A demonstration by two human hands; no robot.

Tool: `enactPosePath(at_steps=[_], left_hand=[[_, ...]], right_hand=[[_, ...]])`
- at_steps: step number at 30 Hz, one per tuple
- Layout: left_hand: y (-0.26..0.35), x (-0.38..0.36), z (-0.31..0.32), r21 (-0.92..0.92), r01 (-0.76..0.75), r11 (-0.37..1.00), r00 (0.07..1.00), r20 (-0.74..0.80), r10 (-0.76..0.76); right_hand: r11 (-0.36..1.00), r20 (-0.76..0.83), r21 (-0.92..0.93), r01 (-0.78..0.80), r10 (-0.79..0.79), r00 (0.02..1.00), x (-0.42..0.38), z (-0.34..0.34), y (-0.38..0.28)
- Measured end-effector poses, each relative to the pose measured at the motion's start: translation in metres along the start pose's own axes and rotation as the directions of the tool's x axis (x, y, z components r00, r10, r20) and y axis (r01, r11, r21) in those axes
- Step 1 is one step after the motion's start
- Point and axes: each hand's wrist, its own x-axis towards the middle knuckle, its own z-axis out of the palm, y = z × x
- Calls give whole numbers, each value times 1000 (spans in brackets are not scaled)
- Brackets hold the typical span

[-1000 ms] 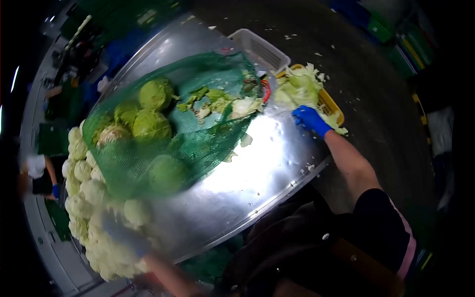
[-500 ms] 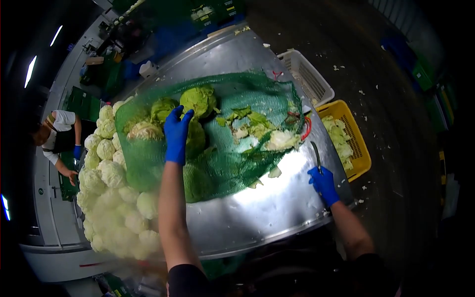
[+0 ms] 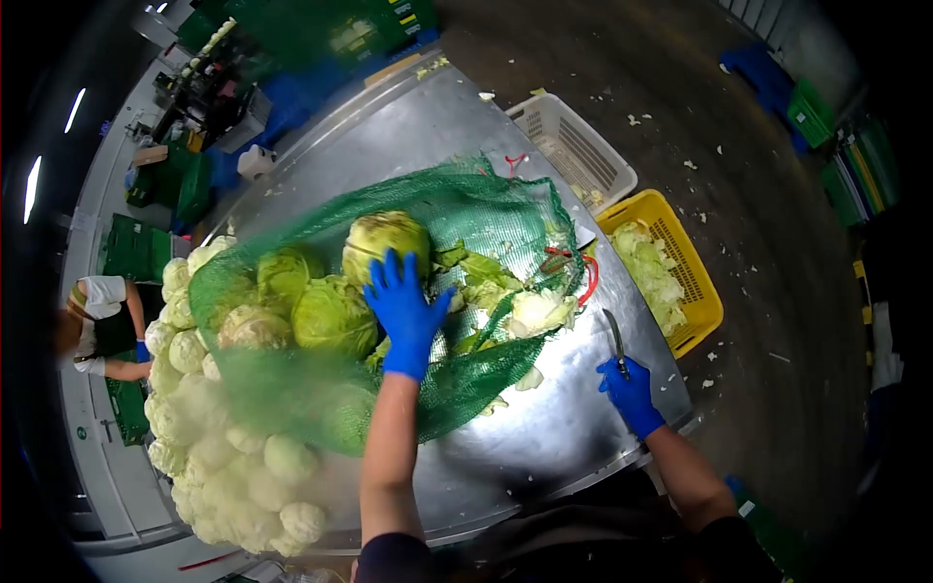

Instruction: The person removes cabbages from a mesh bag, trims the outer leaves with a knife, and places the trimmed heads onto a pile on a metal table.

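My left hand (image 3: 403, 316), in a blue glove, is spread with its fingertips at the lower edge of a green cabbage (image 3: 386, 248). That cabbage lies on a green mesh sack (image 3: 457, 389) spread over the metal table (image 3: 573, 418). Close to its left are another cabbage (image 3: 333, 316) and several more under the netting. Loose leaves and a pale trimmed piece (image 3: 540, 313) lie to the right of my left hand. My right hand (image 3: 632, 394), also gloved in blue, grips a knife (image 3: 614, 335) with a curved blade pointing up, over the table's right side.
A large heap of pale cabbages (image 3: 209, 428) stands at the left. Off the table's right edge are a yellow basket (image 3: 705, 301) holding leaves and a white basket (image 3: 622, 170). A person (image 3: 107, 321) works beyond the heap. Scraps dot the floor.
My left hand has moved right and down, fingers now spread. The cabbage under it shifted slightly down, and another cabbage has come into plain view. My right hand keeps the knife.
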Motion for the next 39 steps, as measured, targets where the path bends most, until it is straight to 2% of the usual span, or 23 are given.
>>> enactPosePath(at_steps=[1, 2, 4, 5, 6, 7, 8, 9, 10, 11, 13, 14, 17, 20, 23, 27, 29, 32, 35, 36, 37, 38, 39], left_hand=[[11, -17, -7, -201, -17, 979, 1000, -5, 16], [15, -31, -10, -345, 11, 939, 993, -105, -50], [17, -53, -3, -583, 85, 808, 946, -206, -248], [13, -57, 10, -678, 117, 726, 909, -221, -353], [11, -55, 23, -765, 129, 631, 862, -228, -453], [8, -52, 34, -857, 170, 487, 850, -122, -512], [6, -44, 45, -922, 207, 328, 834, -9, -552], [4, -33, 51, -958, 239, 159, 814, 108, -570], [2, -22, 48, -962, 271, -41, 820, 253, -514], [5, -13, 47, -955, 245, -168, 843, 295, -450], [17, 7, 39, -904, 364, -225, 886, 410, -214], [21, 13, 50, -931, 344, -125, 927, 358, -109], [39, 25, 55, -951, 278, -138, 944, 297, -142], [47, 18, 43, -958, 274, -83, 941, 285, -182], [66, -7, -6, -965, 256, -51, 938, 261, -227], [80, -73, -65, -960, 48, 275, 987, 5, -158], [92, -118, -77, -980, 61, 191, 980, 22, -197], [108, -192, -76, -942, 103, 319, 979, 40, -198], [138, -251, -67, -951, 298, 79, 923, 266, -280], [146, -257, -69, -944, 318, 87, 921, 286, -264], [152, -265, -60, -921, 348, 173, 911, 289, -294], [158, -254, -63, -918, 393, 41, 899, 375, -227], [160, -262, -54, -936, 335, 106, 908, 291, -301]], right_hand=[[1000, -14, 26, -17, 17, 1000, -1, 1, -3], [999, -5, -29, 26, -26, 1000, 0, 4, -11], [982, 27, -5, 191, -190, 981, 8, 28, -55], [940, 104, -113, 322, -311, 945, 20, 41, -82], [911, 112, 15, 411, -410, 905, 37, 64, -98], [892, 194, 19, 452, -447, 873, 66, 78, -95], [854, 214, 148, 499, -521, 827, 93, 98, -96], [967, 293, 93, 238, -255, 922, 94, 106, -127], [986, 298, 49, 158, -166, 940, 96, 116, -139], [988, 320, 144, 53, -98, 942, 109, 123, -126], [959, 315, 277, -49, -43, 948, 114, 127, -115], [956, 260, 291, -46, -32, 965, 117, 129, -106], [941, 204, 333, -54, -17, 979, 130, 131, -96], [934, 262, 341, -108, 16, 965, 117, 121, -103], [942, 298, 318, -110, 11, 954, 82, 105, -102], [938, 402, 292, -186, 56, 914, 11, 68, -105], [945, 439, 303, -125, -22, 898, -17, 43, -83], [970, 438, 200, -137, 36, 898, -60, 7, -82], [976, 474, 139, -169, 84, 877, -74, -24, -42], [977, 477, 93, -191, 125, 870, -72, -30, -30], [972, 475, 42, -230, 183, 861, -73, -37, -14], [971, 445, -73, -227, 236, 864, -70, -42, 2], [972, 449, 5, -236, 209, 869, -70, -42, 7]])
